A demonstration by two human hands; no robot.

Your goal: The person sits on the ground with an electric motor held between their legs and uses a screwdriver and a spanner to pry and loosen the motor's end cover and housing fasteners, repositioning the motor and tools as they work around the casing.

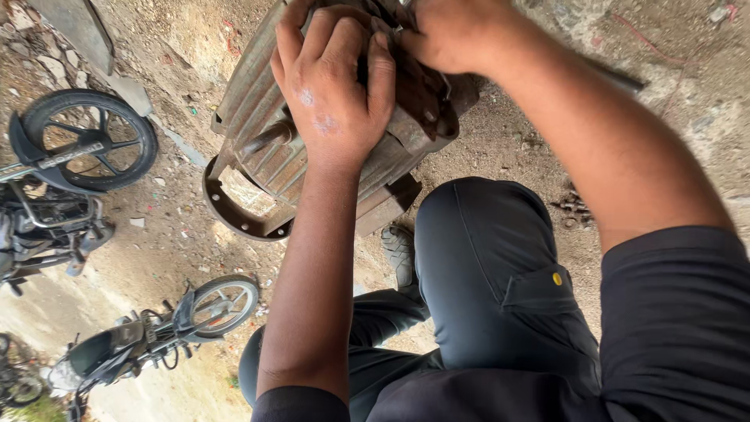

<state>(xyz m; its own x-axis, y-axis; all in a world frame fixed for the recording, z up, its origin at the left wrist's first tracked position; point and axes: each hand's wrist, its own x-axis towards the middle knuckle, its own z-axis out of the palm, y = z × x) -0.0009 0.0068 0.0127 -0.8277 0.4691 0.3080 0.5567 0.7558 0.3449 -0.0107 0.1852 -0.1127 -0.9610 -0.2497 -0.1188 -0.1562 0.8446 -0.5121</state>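
Note:
A rusty, finned electric motor housing (262, 133) with a round flange (234, 215) stands on the dirt ground in front of my knee. My left hand (332, 90) lies over its top side, back of the hand facing up and fingers curled onto the metal. My right hand (449, 35) is closed on the upper edge of the same housing, right next to the left fingertips. What sits under the right fingers is hidden. My dark trouser leg (488, 266) is bent just below the motor.
Two parked motorcycles stand at the left, one with its wheel (90, 141) near the motor, the other (156, 332) lower down. A grey shoe (400, 254) rests beside the motor base. Small scraps (574, 209) lie on the dirt at the right.

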